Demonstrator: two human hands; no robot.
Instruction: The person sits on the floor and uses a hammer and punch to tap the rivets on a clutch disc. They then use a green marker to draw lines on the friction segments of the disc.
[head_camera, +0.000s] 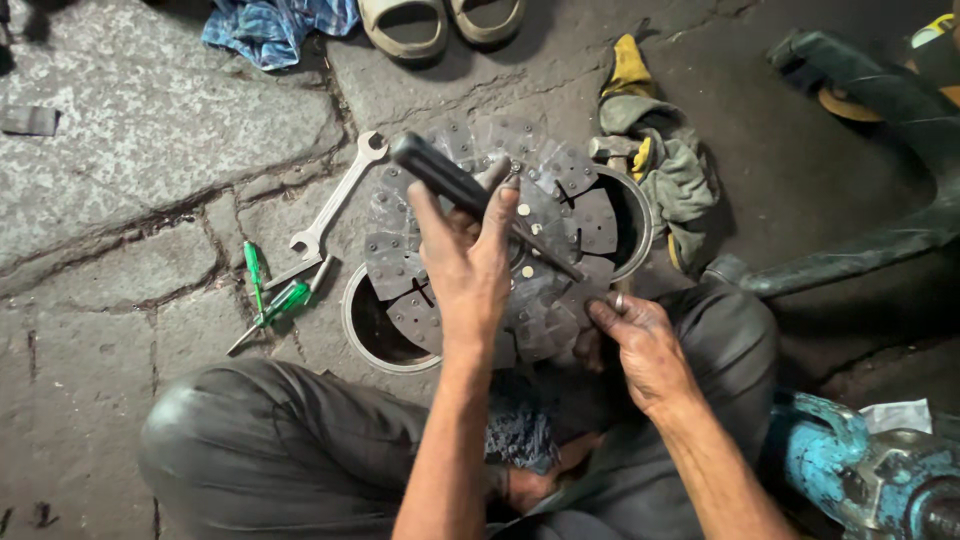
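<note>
At the left of the frame I see a wrench (335, 200) and green screwdrivers (272, 300) on the stone floor (120, 150), rags (655, 150) at upper right. My left hand (468, 262) is closed around a black-handled tool (470, 195) over the clutch disc (500, 240) in the centre. My right hand (640, 335) pinches the disc's lower right edge.
</note>
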